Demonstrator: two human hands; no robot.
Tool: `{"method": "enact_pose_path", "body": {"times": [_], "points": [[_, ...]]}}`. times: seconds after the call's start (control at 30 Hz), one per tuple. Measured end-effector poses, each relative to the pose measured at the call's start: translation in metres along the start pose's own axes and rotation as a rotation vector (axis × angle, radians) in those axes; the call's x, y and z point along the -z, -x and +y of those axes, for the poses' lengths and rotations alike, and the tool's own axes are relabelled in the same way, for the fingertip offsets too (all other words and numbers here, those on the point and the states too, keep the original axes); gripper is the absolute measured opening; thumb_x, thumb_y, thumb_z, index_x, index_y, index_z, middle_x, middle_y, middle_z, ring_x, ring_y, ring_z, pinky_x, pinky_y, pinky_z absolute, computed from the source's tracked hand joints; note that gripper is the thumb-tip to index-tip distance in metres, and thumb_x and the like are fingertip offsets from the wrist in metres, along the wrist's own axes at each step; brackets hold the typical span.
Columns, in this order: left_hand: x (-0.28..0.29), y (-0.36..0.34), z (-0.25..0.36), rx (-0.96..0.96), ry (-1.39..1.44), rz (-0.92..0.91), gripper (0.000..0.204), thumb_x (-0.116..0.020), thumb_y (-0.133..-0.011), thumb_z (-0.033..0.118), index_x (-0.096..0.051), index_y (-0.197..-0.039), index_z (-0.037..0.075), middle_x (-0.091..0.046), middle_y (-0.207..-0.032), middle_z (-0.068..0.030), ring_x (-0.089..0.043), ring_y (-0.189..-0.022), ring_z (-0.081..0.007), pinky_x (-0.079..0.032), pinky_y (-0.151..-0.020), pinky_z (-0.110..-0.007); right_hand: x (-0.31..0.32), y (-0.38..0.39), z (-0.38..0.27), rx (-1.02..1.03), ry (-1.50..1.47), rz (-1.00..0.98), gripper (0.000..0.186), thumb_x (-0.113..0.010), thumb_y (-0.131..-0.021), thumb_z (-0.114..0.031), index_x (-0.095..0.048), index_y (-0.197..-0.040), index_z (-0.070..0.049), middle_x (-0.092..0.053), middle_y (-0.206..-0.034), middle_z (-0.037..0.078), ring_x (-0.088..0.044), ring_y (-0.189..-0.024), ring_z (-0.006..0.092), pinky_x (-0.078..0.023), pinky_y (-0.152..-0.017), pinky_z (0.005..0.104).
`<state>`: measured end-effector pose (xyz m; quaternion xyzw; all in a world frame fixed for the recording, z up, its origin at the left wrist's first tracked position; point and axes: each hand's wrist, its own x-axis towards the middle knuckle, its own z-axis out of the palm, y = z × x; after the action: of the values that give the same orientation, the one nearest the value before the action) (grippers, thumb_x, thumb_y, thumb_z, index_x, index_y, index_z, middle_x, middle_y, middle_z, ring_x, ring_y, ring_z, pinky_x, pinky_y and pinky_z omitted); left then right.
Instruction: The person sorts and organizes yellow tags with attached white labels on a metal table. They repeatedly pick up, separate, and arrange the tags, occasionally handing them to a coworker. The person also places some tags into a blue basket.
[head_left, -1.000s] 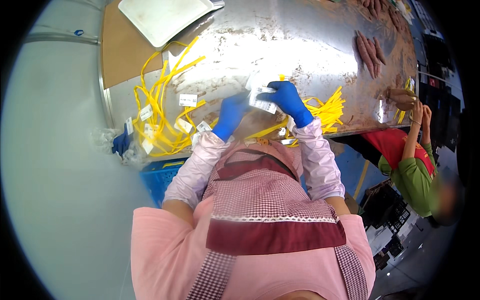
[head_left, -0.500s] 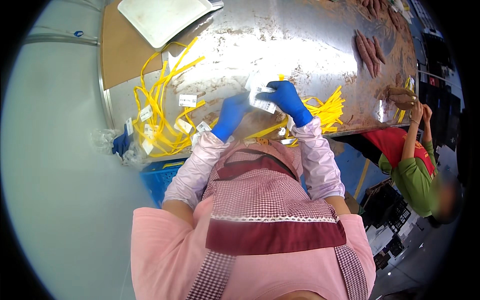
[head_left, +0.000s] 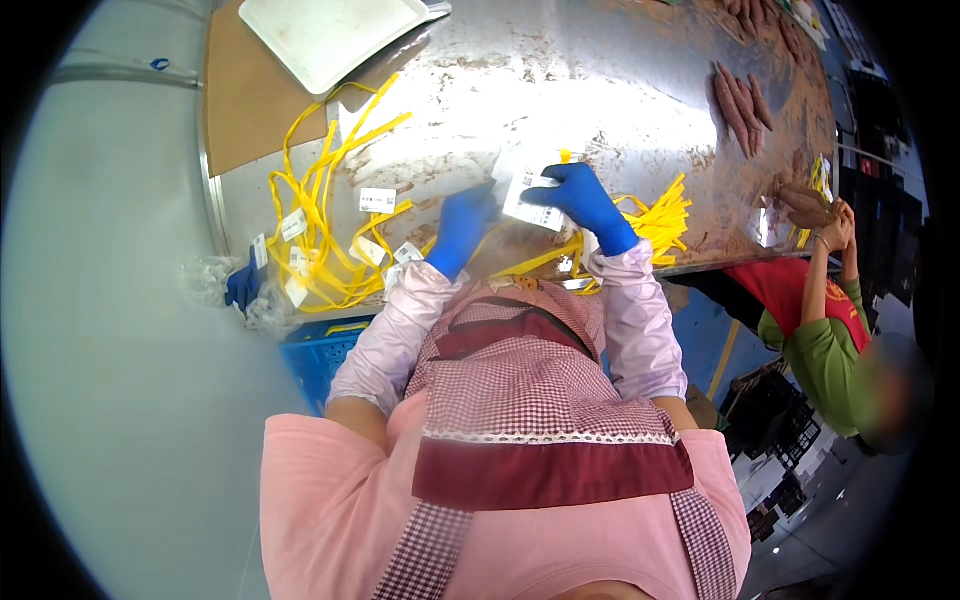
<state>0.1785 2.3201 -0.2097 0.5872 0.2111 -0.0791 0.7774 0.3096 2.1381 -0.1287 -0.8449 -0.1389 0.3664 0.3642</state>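
Note:
My right hand [head_left: 588, 203], in a blue glove, pinches a white printed label [head_left: 533, 205] over the metal table. The blue-gloved left hand [head_left: 465, 228] is just left of the label, its fingers smeared by motion. A bundle of yellow straps [head_left: 655, 222] lies beside my right wrist. To my left is a loose tangle of yellow straps [head_left: 318, 215] with several white labels attached, one white label [head_left: 377, 201] lying flat near its right side.
A white tray [head_left: 335, 40] rests on brown cardboard [head_left: 245, 110] at the far left. Sweet potatoes [head_left: 737, 108] lie at the far right. A co-worker [head_left: 820, 350] at the right edge holds sweet potatoes [head_left: 803, 205]. Below the table's left edge is a blue basket [head_left: 318, 358].
My right hand has shifted slightly right with the label, which has come away from my left hand and now shows more of its face.

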Motion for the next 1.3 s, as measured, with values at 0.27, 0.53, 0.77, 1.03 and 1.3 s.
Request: {"method": "enact_pose_path", "body": {"times": [0.27, 0.53, 0.77, 1.03, 1.3], "points": [[-0.003, -0.005, -0.015, -0.207, -0.071, -0.048, 0.024, -0.062, -0.086, 0.003, -0.067, -0.109, -0.003, -0.069, -0.087, -0.0081, -0.063, -0.075, -0.0124, -0.052, -0.066, -0.028, -0.008, -0.004, 0.007, 0.019, 0.036, 0.041, 0.060, -0.084, -0.070, -0.043, -0.071, -0.100, 0.007, -0.071, -0.087, 0.021, -0.070, -0.080, 0.0264, -0.053, -0.076, 0.0331], [-0.003, 0.002, 0.006, 0.011, -0.044, -0.130, 0.035, -0.060, -0.095, 0.013, -0.063, -0.124, -0.005, -0.069, -0.110, -0.0105, -0.065, -0.092, -0.0141, -0.054, -0.081, -0.028, -0.009, -0.007, 0.009, 0.043, 0.078, 0.059, 0.063, -0.084, -0.069, -0.047, -0.071, -0.100, 0.006, -0.072, -0.089, 0.022, -0.071, -0.083, 0.0320, -0.054, -0.078, 0.0345], [-0.002, 0.003, 0.010, -0.006, 0.030, -0.145, 0.034, -0.058, -0.095, 0.013, -0.064, -0.122, -0.006, -0.069, -0.109, -0.0119, -0.066, -0.092, -0.0161, -0.055, -0.081, -0.029, -0.008, -0.007, 0.007, 0.026, 0.097, 0.055, 0.064, -0.083, -0.069, -0.048, -0.072, -0.101, 0.005, -0.072, -0.090, 0.022, -0.071, -0.084, 0.0317, -0.054, -0.079, 0.0345], [-0.011, -0.002, 0.006, 0.033, 0.170, -0.035, 0.022, -0.059, -0.093, 0.005, -0.068, -0.111, -0.002, -0.069, -0.102, -0.0088, -0.065, -0.085, -0.0151, -0.054, -0.073, -0.026, -0.017, -0.005, 0.007, 0.075, 0.098, 0.078, 0.059, -0.084, -0.071, -0.043, -0.071, -0.102, 0.006, -0.072, -0.092, 0.022, -0.071, -0.085, 0.0303, -0.054, -0.079, 0.0339], [0.006, -0.005, -0.027, -0.014, -0.208, 0.143, 0.027, -0.063, -0.093, 0.020, -0.069, -0.109, -0.001, -0.073, -0.096, -0.0137, -0.068, -0.083, -0.0207, -0.053, -0.072, -0.035, 0.010, 0.025, 0.039, -0.099, -0.158, -0.014, 0.042, -0.082, -0.075, -0.030, -0.072, -0.095, 0.006, -0.071, -0.082, 0.016, -0.065, -0.071, 0.0184, -0.049, -0.069, 0.0307]]}}
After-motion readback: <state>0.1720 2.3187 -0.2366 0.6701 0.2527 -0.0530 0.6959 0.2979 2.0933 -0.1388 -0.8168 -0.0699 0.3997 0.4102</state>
